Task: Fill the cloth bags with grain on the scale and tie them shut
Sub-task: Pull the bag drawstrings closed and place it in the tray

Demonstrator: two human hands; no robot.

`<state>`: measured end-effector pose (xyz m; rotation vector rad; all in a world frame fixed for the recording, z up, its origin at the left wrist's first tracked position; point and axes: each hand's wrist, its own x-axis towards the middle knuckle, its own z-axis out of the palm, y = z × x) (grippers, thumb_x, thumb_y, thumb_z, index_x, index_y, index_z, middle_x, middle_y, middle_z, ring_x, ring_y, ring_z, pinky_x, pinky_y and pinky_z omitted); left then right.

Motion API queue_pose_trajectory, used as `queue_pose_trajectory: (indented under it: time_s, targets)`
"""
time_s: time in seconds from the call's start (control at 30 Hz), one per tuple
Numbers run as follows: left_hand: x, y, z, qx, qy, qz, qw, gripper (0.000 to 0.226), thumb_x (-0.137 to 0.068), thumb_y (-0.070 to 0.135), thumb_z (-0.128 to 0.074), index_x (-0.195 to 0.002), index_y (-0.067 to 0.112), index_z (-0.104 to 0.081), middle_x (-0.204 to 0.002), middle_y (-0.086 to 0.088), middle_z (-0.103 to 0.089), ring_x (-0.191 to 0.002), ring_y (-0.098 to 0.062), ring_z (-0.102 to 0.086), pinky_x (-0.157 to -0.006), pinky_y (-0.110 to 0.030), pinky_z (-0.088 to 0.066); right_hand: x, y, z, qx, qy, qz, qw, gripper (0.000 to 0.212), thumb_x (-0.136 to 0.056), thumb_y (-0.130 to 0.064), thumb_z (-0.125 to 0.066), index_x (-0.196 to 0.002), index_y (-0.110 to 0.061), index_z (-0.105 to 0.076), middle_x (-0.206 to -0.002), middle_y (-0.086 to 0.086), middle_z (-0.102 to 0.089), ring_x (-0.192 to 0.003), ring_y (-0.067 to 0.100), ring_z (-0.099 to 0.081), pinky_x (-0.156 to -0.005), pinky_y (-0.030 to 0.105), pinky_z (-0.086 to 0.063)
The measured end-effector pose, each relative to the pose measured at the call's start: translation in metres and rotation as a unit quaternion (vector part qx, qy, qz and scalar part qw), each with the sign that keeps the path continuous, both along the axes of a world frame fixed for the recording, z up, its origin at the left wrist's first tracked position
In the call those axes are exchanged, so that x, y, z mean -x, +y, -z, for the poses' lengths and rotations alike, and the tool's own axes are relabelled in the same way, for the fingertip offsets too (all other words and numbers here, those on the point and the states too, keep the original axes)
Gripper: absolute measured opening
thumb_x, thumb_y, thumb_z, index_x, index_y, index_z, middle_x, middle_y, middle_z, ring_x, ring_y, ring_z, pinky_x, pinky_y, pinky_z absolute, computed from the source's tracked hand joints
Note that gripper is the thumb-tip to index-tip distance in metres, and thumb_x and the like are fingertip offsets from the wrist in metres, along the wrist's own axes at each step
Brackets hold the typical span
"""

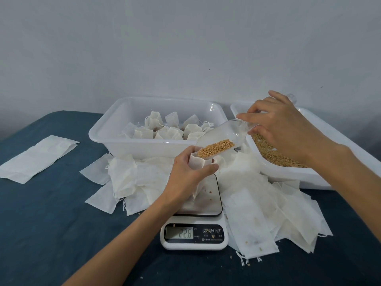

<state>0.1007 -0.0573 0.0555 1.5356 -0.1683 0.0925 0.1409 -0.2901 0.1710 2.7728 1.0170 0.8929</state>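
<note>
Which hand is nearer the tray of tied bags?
Right. The right hand holds the scoop just past the near right corner of the tray of tied bags; the left hand grips a bag lower, over the scale.

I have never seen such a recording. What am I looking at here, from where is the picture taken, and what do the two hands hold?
There is no machine: a person works with bare hands. The single picture comes from a camera on the person's head, looking down at a dark table. The left hand holds an open cloth bag over a scale. The right hand tips a clear scoop of grain into the bag. Behind stand two white tubs: one with filled bags, one with loose grain. Empty bags lie around the scale.
</note>
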Motion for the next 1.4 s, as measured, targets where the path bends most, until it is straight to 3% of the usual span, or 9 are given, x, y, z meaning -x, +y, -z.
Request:
queue_pose_trajectory:
  time_s: [0.1, 0.23, 0.47, 0.57, 0.83, 1.0, 1.23, 1.33, 1.4]
  targets:
    - [0.000, 0.001, -0.001, 0.005, -0.001, 0.005, 1.000, 0.030, -0.085, 0.008, -0.084, -0.110, 0.010, -0.068, -0.102, -0.009, -0.078, -0.091, -0.026, -0.074, -0.081, -0.034, -0.058, -0.003, 0.000, 0.004, -0.024, 0.041, 0.001, 0.999, 0.038, -0.084, -0.007, -0.078, -0.121, -0.011, -0.072, -0.102, 0.012, -0.068, -0.094, 0.033, -0.061, -0.112, 0.051, -0.031]
    - [0.001, 0.002, -0.002, 0.023, -0.004, 0.010, 1.000, 0.029, -0.085, 0.006, -0.083, -0.109, 0.009, -0.069, -0.104, -0.008, -0.078, -0.097, -0.025, -0.074, -0.076, -0.019, -0.055, -0.009, -0.003, 0.019, -0.111, 0.149, 0.001, 0.983, 0.037, -0.082, -0.010, -0.080, -0.118, -0.016, -0.074, -0.098, 0.004, -0.068, -0.088, 0.024, -0.057, -0.087, 0.046, -0.047]
    - [0.001, 0.002, -0.001, 0.025, 0.012, 0.002, 1.000, 0.030, -0.084, 0.008, -0.085, -0.108, 0.013, -0.069, -0.106, -0.012, -0.078, -0.095, -0.034, -0.074, -0.073, -0.029, -0.059, -0.019, -0.022, 0.033, -0.205, 0.265, 0.038, 0.941, 0.027, -0.082, -0.010, -0.081, -0.105, -0.022, -0.073, -0.103, -0.012, -0.071, -0.103, 0.003, -0.066, -0.088, 0.023, -0.050]
    - [0.000, 0.001, -0.001, 0.027, 0.019, 0.000, 0.999, 0.030, -0.083, 0.006, -0.084, -0.107, 0.015, -0.069, -0.105, -0.015, -0.077, -0.090, -0.029, -0.074, -0.073, -0.031, -0.058, -0.024, -0.040, 0.034, -0.271, 0.302, 0.065, 0.912, 0.023, -0.084, -0.011, -0.079, -0.100, -0.025, -0.071, -0.100, -0.012, -0.073, -0.096, 0.000, -0.068, -0.078, 0.023, -0.051]
    - [0.001, 0.002, -0.002, 0.017, 0.014, 0.005, 1.000, 0.030, -0.079, 0.023, -0.087, -0.104, 0.018, -0.071, -0.107, -0.010, -0.077, -0.091, -0.018, -0.070, -0.082, -0.038, -0.057, -0.054, -0.101, 0.065, -0.178, 0.246, 0.347, 0.887, 0.027, -0.082, -0.026, -0.083, -0.099, -0.012, -0.069, -0.099, 0.007, -0.070, -0.090, 0.026, -0.064, -0.084, 0.039, -0.051]
    - [0.000, 0.002, -0.003, 0.000, 0.011, -0.001, 1.000, 0.034, -0.074, 0.036, -0.086, -0.103, 0.022, -0.072, -0.110, -0.005, -0.076, -0.099, -0.025, -0.072, -0.087, -0.042, -0.058, -0.059, -0.105, 0.081, -0.049, 0.249, 0.429, 0.867, 0.019, -0.094, -0.025, -0.067, -0.080, -0.013, -0.064, -0.082, 0.005, -0.064, -0.072, 0.018, -0.057, -0.060, 0.030, -0.043]
    - [-0.004, 0.003, 0.004, -0.013, 0.016, 0.019, 1.000, 0.024, -0.085, 0.017, -0.087, -0.105, 0.018, -0.073, -0.091, 0.003, -0.074, -0.078, -0.012, -0.069, -0.066, -0.032, -0.058, -0.051, -0.085, 0.074, -0.023, 0.221, 0.435, 0.872, 0.022, -0.087, -0.030, -0.076, -0.078, -0.014, -0.065, -0.075, 0.001, -0.064, -0.065, 0.016, -0.057, -0.052, 0.027, -0.035]
    - [-0.005, 0.003, 0.006, -0.046, 0.008, 0.028, 0.999, 0.007, -0.098, 0.018, -0.072, -0.102, 0.013, -0.075, -0.091, -0.001, -0.079, -0.086, -0.016, -0.073, -0.079, -0.043, -0.057, -0.032, -0.057, 0.067, -0.131, 0.105, 0.327, 0.930, 0.017, -0.094, -0.034, -0.069, -0.087, -0.018, -0.068, -0.082, -0.004, -0.069, -0.072, 0.015, -0.062, -0.059, 0.029, -0.042]
    - [-0.003, 0.002, 0.005, -0.085, -0.009, 0.035, 0.996, 0.021, -0.107, 0.022, -0.058, -0.101, 0.012, -0.076, -0.090, -0.002, -0.080, -0.091, -0.012, -0.072, -0.090, -0.044, -0.054, -0.011, -0.022, 0.064, -0.247, 0.054, 0.196, 0.947, 0.015, -0.096, -0.032, -0.066, -0.084, -0.023, -0.068, -0.072, -0.012, -0.066, -0.062, 0.005, -0.058, -0.055, 0.025, -0.042]
